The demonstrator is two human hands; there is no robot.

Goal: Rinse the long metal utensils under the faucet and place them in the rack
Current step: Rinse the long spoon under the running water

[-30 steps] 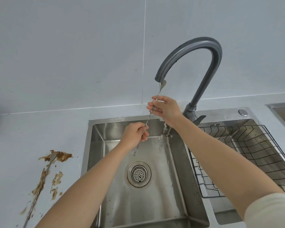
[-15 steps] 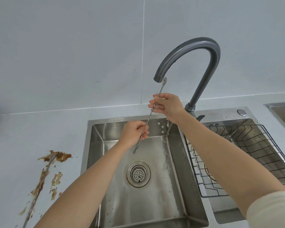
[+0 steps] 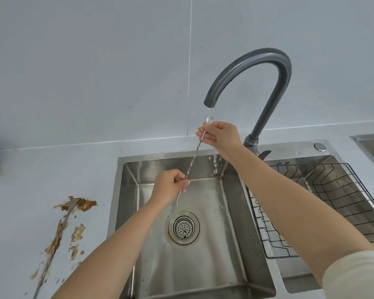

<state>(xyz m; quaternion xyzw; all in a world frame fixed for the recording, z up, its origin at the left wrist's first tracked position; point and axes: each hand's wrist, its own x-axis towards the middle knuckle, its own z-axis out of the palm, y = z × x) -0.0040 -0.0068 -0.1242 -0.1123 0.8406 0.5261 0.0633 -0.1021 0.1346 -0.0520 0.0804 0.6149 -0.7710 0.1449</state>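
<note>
Here, both hands hold one long, thin, twisted metal stirring utensil (image 3: 192, 159) in the middle of the frame, above the shiny steel sink (image 3: 203, 266). The right hand (image 3: 222, 138) is up high, just under the mouth of the curved dark grey faucet (image 3: 257, 61). Its fingers (image 3: 204, 138) pinch the utensil near its small spoon end, which pokes up above them. The left hand (image 3: 170, 186) is lower down, and its fingers pinch the utensil near the little fork end. That end hangs just above the round drain strainer (image 3: 184, 227). Part of the stem is hidden inside each hand.

Water drops fall below the right hand, but the stream from the faucet is thin and hard to see.

At the right of the frame, the black wire rack (image 3: 324, 201) sits in a second basin; the right arm covers part of it, and the frame edge cuts it off.

At the lower left, a second long metal utensil (image 3: 54, 244) lies on the pale grey counter (image 3: 41, 169) in brown smeared mess (image 3: 82, 203). The mess covers parts of it, and its lower end runs out of the frame.
</note>
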